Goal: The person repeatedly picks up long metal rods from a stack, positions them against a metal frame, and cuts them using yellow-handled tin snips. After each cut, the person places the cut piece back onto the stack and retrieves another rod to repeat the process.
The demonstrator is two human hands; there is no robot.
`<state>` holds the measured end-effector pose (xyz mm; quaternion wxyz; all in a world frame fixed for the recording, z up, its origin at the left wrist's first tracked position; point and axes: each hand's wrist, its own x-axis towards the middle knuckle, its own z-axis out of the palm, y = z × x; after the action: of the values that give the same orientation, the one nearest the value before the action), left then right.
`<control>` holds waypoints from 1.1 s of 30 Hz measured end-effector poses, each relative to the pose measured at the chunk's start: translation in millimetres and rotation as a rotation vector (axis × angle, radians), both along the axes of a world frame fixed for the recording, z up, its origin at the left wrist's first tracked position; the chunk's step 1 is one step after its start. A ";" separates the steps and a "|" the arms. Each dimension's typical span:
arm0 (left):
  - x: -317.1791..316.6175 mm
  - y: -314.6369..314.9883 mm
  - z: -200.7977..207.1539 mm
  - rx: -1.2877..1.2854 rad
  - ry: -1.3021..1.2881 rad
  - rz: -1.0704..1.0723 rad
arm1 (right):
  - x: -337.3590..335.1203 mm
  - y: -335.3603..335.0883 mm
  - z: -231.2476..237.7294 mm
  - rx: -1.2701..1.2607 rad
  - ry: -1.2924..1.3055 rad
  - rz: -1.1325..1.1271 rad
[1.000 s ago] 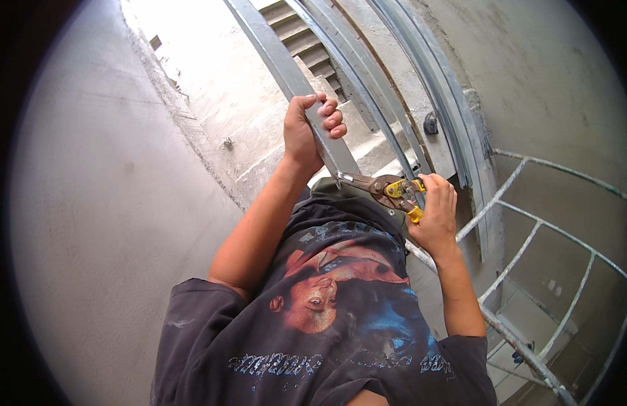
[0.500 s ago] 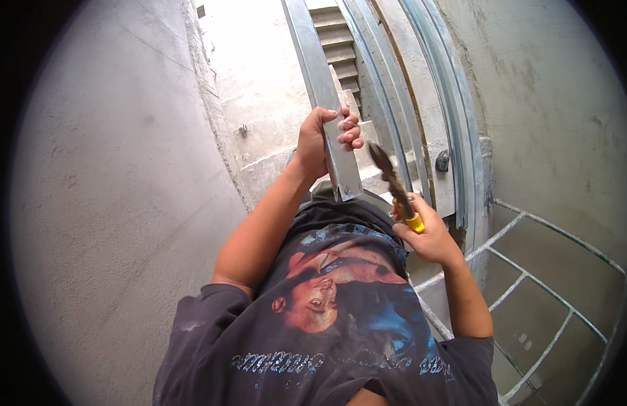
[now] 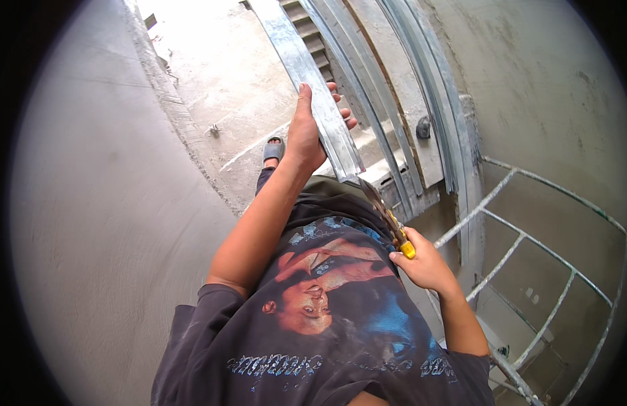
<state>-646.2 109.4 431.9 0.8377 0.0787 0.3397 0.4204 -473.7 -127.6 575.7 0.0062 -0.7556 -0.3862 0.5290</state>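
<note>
A long galvanised metal channel (image 3: 313, 91) slants from the far top down to my waist. My left hand (image 3: 305, 139) holds it near its lower end, thumb along the left edge and fingertips showing past the right edge. In my right hand (image 3: 425, 267) is a pair of metal snips (image 3: 384, 210) with a yellow grip, held beside my right hip. The dark jaws point up and left, their tip at the channel's near right corner. Whether the blades touch the metal I cannot tell.
More long metal channels (image 3: 432, 88) lean at the right near a grey wall (image 3: 530, 88). A paint-flecked metal frame (image 3: 520, 237) stands at lower right. Concrete steps (image 3: 310, 37) show behind the channel. My sandalled foot (image 3: 273, 150) rests on the concrete floor (image 3: 212, 88).
The channel has turned, showing its ribbed face, and its near end sits higher and left. My left hand has loosened its wrap. The snips have lowered, bringing their tip to the channel's end.
</note>
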 end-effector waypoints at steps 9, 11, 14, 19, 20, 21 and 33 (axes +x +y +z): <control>19.6 6.5 -12.7 -0.033 -0.022 0.016 | -5.5 10.8 2.9 -0.063 0.022 -0.174; 25.6 8.2 -10.0 -0.039 -0.026 0.006 | -5.3 9.1 6.5 -0.095 0.031 -0.215; 27.5 9.4 -13.3 -0.041 -0.025 0.005 | -4.3 9.9 4.3 -0.111 0.043 -0.264; 30.0 10.1 -12.5 -0.050 -0.034 0.000 | -8.3 23.5 -3.3 -0.061 0.040 -0.258; 30.7 10.2 -12.5 -0.051 -0.036 0.001 | -8.5 26.4 -3.3 -0.066 0.034 -0.256; 31.4 10.2 -12.7 -0.052 -0.035 0.001 | -9.1 29.5 -2.5 -0.072 0.028 -0.254; 30.6 9.6 -15.4 -0.052 -0.028 0.017 | -14.3 35.6 -9.7 -0.044 -0.071 -0.133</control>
<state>-615.5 119.0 416.5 0.8406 0.0481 0.3394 0.4194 -488.0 -92.0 566.1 0.0112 -0.7977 -0.3238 0.5087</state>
